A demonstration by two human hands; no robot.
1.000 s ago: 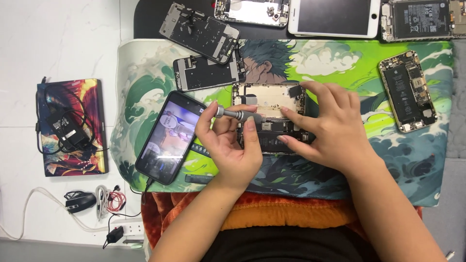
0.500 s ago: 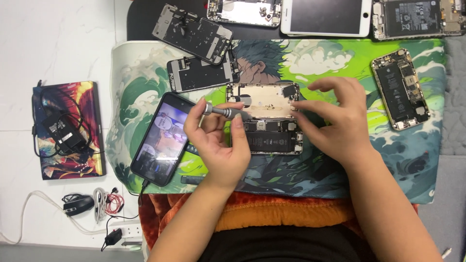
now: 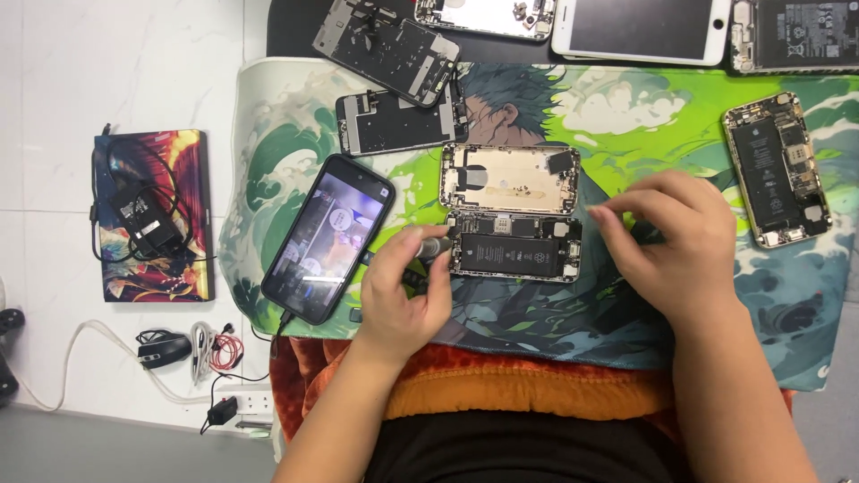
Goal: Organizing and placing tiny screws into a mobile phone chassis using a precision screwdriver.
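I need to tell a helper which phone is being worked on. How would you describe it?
On the green illustrated mat, look at the centre, between the left hand and right hand. The opened phone lies there in two halves side by side; unlike the lit phone beside it, its battery shows.

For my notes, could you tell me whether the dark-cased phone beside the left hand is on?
On: the phone has a lit screen showing coloured images.

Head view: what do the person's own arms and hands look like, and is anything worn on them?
Both forearms are bare up to the bottom edge of the picture: no sleeves, gloves, watch or bracelet in view. The left hand and right hand show no rings on the fingers that can be seen. Nails look short and unpainted. No cables or markings on either arm.
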